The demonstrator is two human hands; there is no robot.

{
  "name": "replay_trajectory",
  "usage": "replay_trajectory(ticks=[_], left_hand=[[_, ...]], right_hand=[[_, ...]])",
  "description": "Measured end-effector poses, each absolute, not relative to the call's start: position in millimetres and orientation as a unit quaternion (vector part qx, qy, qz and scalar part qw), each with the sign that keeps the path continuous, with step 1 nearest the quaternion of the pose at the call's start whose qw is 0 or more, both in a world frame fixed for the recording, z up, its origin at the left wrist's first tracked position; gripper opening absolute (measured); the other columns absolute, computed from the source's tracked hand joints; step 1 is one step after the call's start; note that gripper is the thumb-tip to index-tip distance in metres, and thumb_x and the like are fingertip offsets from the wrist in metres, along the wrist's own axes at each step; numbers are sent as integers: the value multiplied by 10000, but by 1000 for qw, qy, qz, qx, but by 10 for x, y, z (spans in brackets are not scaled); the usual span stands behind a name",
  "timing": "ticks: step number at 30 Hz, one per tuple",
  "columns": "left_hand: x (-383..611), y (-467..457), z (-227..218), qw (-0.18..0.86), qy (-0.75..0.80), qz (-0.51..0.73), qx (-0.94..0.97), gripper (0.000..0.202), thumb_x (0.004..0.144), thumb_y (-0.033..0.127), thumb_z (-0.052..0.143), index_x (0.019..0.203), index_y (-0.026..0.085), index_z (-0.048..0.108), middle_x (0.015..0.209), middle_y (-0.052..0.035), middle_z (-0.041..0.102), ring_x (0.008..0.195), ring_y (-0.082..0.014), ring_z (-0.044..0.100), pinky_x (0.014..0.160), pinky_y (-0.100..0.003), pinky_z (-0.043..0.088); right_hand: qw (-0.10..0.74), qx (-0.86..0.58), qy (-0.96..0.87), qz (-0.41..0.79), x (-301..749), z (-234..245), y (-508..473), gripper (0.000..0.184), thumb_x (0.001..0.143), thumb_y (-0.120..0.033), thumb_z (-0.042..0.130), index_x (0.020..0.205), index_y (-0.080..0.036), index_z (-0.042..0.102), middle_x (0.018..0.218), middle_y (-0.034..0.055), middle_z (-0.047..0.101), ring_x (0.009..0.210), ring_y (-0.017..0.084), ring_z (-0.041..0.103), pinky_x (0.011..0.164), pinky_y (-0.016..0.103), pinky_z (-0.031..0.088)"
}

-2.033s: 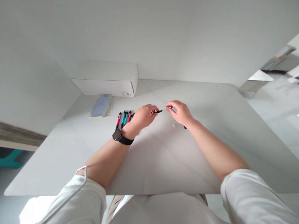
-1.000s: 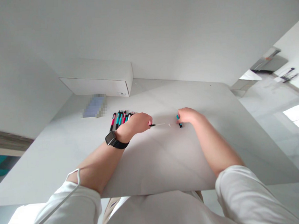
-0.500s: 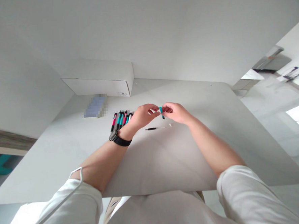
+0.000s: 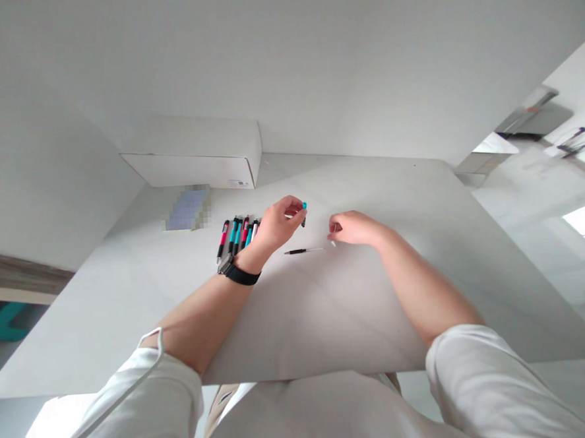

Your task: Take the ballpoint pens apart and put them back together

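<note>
My left hand [image 4: 283, 221] pinches the teal upper barrel of a pen [image 4: 304, 206], whose dark end points down past the fingertips. My right hand [image 4: 350, 229] is lowered close to the tabletop, thumb and fingers closed together. Just under its fingertips shows a small white piece [image 4: 333, 243]; whether the fingers grip it or anything else is unclear. Between the hands lies a black pen tip section with a thin pale refill [image 4: 298, 251]. Left of my left wrist, several red, teal and white click pens [image 4: 234, 234] lie side by side, partly covered by my hand.
A long white box [image 4: 195, 169] stands at the back left against the wall. In front of it lies a blurred-out bluish flat item [image 4: 187, 207]. The pale table [image 4: 303, 324] reaches to its front edge by my body.
My hands have moved apart. The left keeps the teal pen barrel and shifts slightly left; the right has let go of it and come down to the small white piece.
</note>
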State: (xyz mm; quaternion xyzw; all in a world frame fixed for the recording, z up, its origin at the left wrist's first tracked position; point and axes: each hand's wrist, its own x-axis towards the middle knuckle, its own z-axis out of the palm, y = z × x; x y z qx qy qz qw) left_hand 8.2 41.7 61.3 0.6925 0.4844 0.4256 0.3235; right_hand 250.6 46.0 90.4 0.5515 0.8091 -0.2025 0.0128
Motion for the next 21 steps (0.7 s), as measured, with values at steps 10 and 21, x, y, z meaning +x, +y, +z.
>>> replay_trajectory(ticks=[10,21], left_hand=[[65,404,596,292,492,400,716,160,943,346,657,1038,219,679,988,-46,771,921,-178,736,805,-284,574],[101,358,608,314,464,362,745,188,938,365,651,1042,216,697,1004,-62,786,915,-187,741,802,-295,590]], right_hand=[[5,519,830,-205,2486,745,505,126,806,-166,710,903,-247,723,950,33,787,869,208,707,737,284,476],[-374,441,729,-366,2307,875,473,226,887,-441,666,982,-239,632,985,39,722,882,186,670,814,306,547]])
